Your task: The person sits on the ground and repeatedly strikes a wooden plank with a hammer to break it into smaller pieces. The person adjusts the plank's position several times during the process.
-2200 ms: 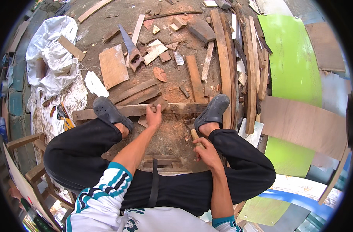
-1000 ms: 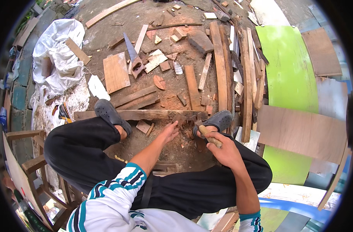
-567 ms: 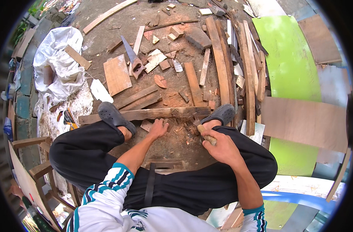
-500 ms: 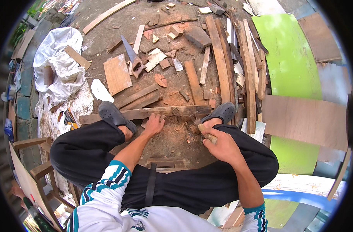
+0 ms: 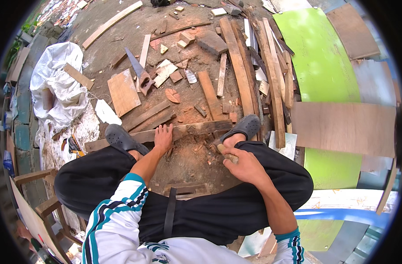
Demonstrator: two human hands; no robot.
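Observation:
A long, weathered wooden beam [image 5: 198, 129] lies crosswise in front of me, between my two dark clogs. My left hand [image 5: 164, 138] lies across its left part, fingers over the top and tips at the far edge, gripping it. My right hand [image 5: 245, 165] is closed around a wooden-handled tool [image 5: 227, 153], held near my right foot. The tool's dark working end is hard to make out against the ground, so its kind does not show. Wood chips [image 5: 202, 149] lie on the ground just nearer than the beam.
A handsaw [image 5: 141, 75] lies beyond the beam among boards and offcuts. Long planks [image 5: 240, 66] run away at the right, beside green sheets [image 5: 319, 57]. A white sack [image 5: 60, 79] sits at the left, with a wooden frame [image 5: 47, 202] nearer me.
My left hand has moved from the beam's near side up onto it, its fingers straightening across the top. My right hand still holds the tool. The whole view has shifted slightly.

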